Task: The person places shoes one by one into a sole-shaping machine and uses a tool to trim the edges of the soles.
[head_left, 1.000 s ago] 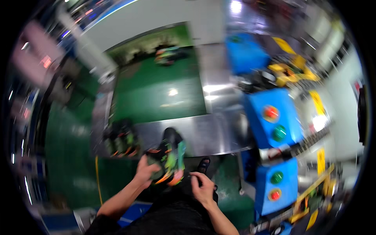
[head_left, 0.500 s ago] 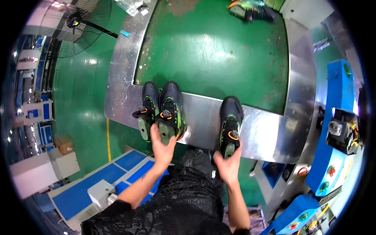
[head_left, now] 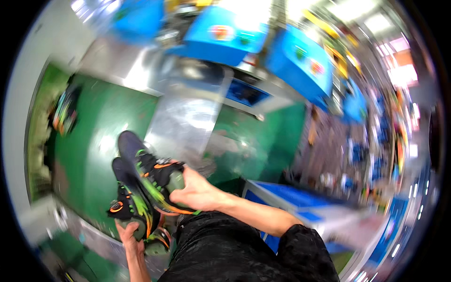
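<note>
Two black shoes with green and orange trim are in my hands, heel ends toward me. My right hand (head_left: 196, 190) grips the larger-looking shoe (head_left: 143, 162) at its heel, around the grey-green block in its opening. Lower left, my left hand (head_left: 129, 233) grasps the other shoe (head_left: 140, 202) by its heel and a similar block. The two shoes lie side by side, toes pointing up and left. A third shoe (head_left: 159, 242) shows only in part, beside my left hand near the metal ledge.
Ahead lies a metal ledge (head_left: 185, 113) around a green floor. Another shoe (head_left: 65, 110) sits at the far left. Blue machines (head_left: 225, 35) with coloured buttons line the top. A blue-topped bench (head_left: 291, 199) stands to my right. Much is blurred.
My view has swung to the right. The right-hand shoe, earlier apart on the metal ledge, is now beside the left-hand one. Both hands have closed on the shoes' heels.
</note>
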`<act>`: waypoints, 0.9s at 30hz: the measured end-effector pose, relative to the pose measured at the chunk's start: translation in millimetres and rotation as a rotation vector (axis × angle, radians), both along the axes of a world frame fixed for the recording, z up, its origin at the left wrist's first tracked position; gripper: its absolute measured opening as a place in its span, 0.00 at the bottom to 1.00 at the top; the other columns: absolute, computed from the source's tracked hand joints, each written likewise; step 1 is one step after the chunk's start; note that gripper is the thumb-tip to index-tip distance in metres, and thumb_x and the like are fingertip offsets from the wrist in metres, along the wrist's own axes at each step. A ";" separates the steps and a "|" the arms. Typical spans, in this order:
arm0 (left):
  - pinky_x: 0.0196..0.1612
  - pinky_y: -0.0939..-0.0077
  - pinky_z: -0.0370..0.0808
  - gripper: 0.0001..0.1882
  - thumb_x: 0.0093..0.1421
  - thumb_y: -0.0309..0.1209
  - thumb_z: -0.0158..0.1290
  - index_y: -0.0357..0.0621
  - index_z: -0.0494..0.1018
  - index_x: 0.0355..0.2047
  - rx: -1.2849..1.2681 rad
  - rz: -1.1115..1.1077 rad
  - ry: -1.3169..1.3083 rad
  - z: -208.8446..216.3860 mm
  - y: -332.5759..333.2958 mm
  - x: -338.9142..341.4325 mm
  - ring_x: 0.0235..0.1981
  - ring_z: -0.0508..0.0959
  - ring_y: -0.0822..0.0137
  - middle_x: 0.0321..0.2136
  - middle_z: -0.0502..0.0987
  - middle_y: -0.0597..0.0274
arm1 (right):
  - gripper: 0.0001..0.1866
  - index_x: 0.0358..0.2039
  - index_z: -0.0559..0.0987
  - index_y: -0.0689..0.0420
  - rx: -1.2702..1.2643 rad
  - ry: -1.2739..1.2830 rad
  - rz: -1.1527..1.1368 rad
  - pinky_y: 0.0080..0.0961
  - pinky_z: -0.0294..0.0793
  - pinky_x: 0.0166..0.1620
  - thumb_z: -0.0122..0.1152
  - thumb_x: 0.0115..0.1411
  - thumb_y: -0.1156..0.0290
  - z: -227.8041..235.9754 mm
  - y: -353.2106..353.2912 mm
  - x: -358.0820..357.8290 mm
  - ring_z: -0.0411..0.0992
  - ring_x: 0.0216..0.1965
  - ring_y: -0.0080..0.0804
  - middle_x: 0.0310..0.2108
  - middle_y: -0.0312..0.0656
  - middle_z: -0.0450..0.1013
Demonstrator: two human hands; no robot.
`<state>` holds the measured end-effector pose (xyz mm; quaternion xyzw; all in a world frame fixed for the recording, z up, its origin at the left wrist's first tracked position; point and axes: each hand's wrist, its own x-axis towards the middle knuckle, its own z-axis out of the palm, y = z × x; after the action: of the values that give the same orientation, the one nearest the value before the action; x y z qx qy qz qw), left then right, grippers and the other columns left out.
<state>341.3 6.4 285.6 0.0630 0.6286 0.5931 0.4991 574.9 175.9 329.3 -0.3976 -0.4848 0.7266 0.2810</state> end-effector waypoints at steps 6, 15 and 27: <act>0.51 0.64 0.74 0.43 0.43 0.26 0.58 0.36 0.57 0.62 0.415 -0.807 0.037 73.7 36.6 20.4 0.47 0.76 0.59 0.49 0.72 0.54 | 0.40 0.65 0.53 0.65 0.231 0.170 -0.518 0.28 0.56 0.64 0.56 0.50 0.81 89.2 -180.2 84.5 0.57 0.62 0.29 0.58 0.43 0.61; 0.16 0.72 0.69 0.22 0.41 0.26 0.56 0.35 0.67 0.39 -0.274 -1.740 -0.096 168.7 -86.1 218.2 0.15 0.72 0.65 0.23 0.73 0.57 | 0.36 0.57 0.68 0.67 0.133 0.008 -1.785 0.34 0.65 0.61 0.67 0.46 0.72 164.6 -606.9 117.9 0.70 0.56 0.35 0.55 0.47 0.71; 0.62 0.70 0.62 0.40 0.49 0.25 0.55 0.31 0.56 0.63 0.837 -2.625 0.292 191.1 -305.3 481.8 0.57 0.69 0.59 0.55 0.69 0.45 | 0.32 0.59 0.66 0.64 -0.313 -1.220 -2.510 0.34 0.65 0.60 0.58 0.51 0.76 99.0 -739.3 173.1 0.68 0.55 0.51 0.53 0.56 0.69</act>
<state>823.1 -298.9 476.7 0.8066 -0.0671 -0.1754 0.5605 748.0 -563.4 428.3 -0.8354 0.2296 -0.2441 0.4357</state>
